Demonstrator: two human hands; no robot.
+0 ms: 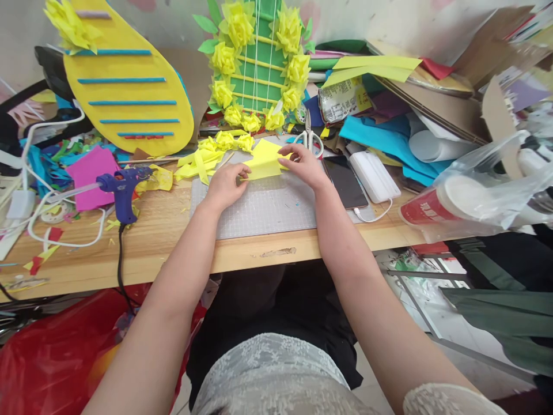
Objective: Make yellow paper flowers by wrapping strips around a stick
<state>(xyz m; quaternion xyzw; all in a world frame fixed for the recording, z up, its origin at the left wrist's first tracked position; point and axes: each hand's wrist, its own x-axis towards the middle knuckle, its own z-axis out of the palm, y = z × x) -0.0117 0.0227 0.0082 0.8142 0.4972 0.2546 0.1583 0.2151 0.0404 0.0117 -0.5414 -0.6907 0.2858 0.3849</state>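
Observation:
A sheet of thin yellow paper (264, 161) is stretched between my two hands over a grey cutting mat (268, 210). My left hand (225, 183) is closed in a pinch at the paper's left edge; a thin wooden stick seems to show by its fingers. At the right edge, my right hand (306, 166) grips the paper between thumb and curled fingers. Beyond it lie white-handled scissors (309, 138). Small yellow paper flowers (227, 140) and folded yellow strips (199, 164) sit just behind my left hand.
A blue glue gun (125, 190) stands left, its cord hanging over the table edge. Behind are a yellow cutout (133, 69) and a green, flower-trimmed one (263, 63). A phone (345, 181), white power bank (375, 176) and bagged cup (425, 206) are right.

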